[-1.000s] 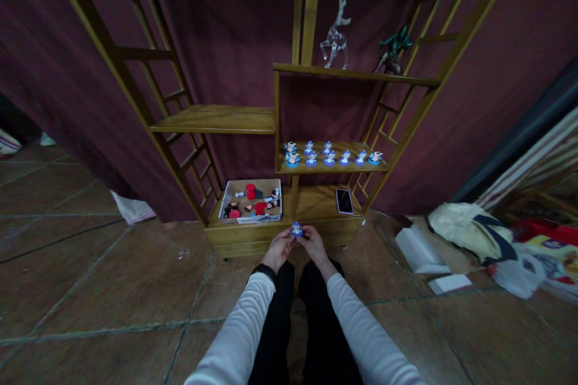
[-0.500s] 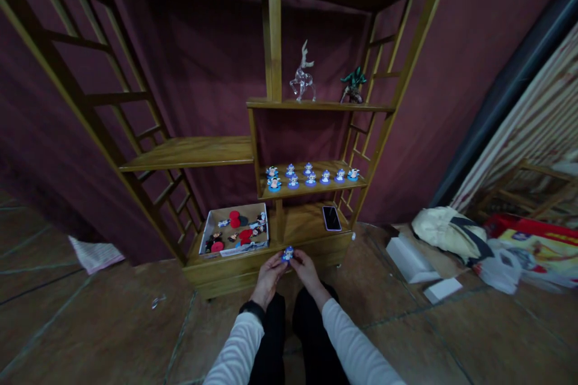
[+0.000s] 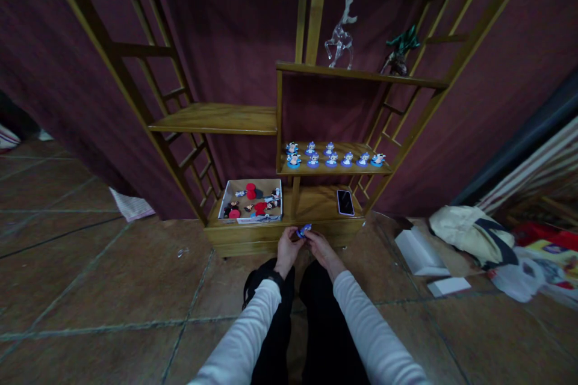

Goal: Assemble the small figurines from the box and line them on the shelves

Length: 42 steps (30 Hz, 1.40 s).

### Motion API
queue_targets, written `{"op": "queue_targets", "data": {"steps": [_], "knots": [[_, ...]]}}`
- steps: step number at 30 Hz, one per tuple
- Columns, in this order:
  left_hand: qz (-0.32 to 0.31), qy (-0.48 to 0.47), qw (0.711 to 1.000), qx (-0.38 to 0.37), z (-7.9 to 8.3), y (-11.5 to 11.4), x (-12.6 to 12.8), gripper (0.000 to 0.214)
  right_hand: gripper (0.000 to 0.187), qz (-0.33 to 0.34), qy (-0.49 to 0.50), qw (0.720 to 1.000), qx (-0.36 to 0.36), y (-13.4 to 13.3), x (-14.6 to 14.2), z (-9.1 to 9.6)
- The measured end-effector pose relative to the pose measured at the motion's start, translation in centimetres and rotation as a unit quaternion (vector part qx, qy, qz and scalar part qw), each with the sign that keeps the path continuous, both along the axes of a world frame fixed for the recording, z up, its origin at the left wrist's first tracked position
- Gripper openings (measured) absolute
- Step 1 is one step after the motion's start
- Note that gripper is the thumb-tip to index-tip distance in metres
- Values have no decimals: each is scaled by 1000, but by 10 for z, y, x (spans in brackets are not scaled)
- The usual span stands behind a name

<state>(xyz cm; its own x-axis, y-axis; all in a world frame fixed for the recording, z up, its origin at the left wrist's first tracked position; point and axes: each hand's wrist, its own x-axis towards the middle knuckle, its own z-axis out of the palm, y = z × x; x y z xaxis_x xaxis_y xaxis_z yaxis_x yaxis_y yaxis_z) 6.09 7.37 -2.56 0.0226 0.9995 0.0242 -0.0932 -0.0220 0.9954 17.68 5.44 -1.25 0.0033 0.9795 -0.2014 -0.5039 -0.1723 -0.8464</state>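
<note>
Between my fingertips is a small purple and white figurine (image 3: 304, 230), tilted onto its side in front of the shelf's lower drawer front. My left hand (image 3: 289, 248) pinches it at its base end. My right hand (image 3: 321, 250) has its fingers closed on the other end. Similar small figurines (image 3: 332, 159) on purple or blue bases stand in two rows on the middle right shelf. Below and to the left, an open cardboard box (image 3: 228, 195) holds several loose figurines and red round pieces (image 3: 250, 191).
A phone (image 3: 345, 203) lies on the bottom shelf (image 3: 311, 201). Higher up stand a clear deer ornament (image 3: 341, 36) and a green and brown figure (image 3: 401, 51). White boxes (image 3: 419, 252), a pale bag (image 3: 469, 231) and a plastic bag (image 3: 517, 277) are on the floor at right.
The figurine has gone from upright to tilted sideways in my hands. My view has shifted downward and left, so the shelf appears higher and farther right.
</note>
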Motion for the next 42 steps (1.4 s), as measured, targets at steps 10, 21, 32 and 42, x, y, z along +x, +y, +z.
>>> {"op": "queue_targets", "data": {"steps": [10, 21, 32, 42], "knots": [[36, 111, 992, 39, 5, -14, 2, 40, 23, 17, 56, 996, -65, 4, -1, -3], [-26, -185, 979, -78, -2, 4, -9, 33, 27, -12, 0, 999, -30, 0, -7, -3], [-88, -306, 930, -185, -9, 8, -20, 28, 33, -78, -94, 992, 24, 2, -11, -14], [-70, -305, 925, -215, -5, 9, -23, 38, 28, -81, -179, 976, 91, 4, -17, -15]]}}
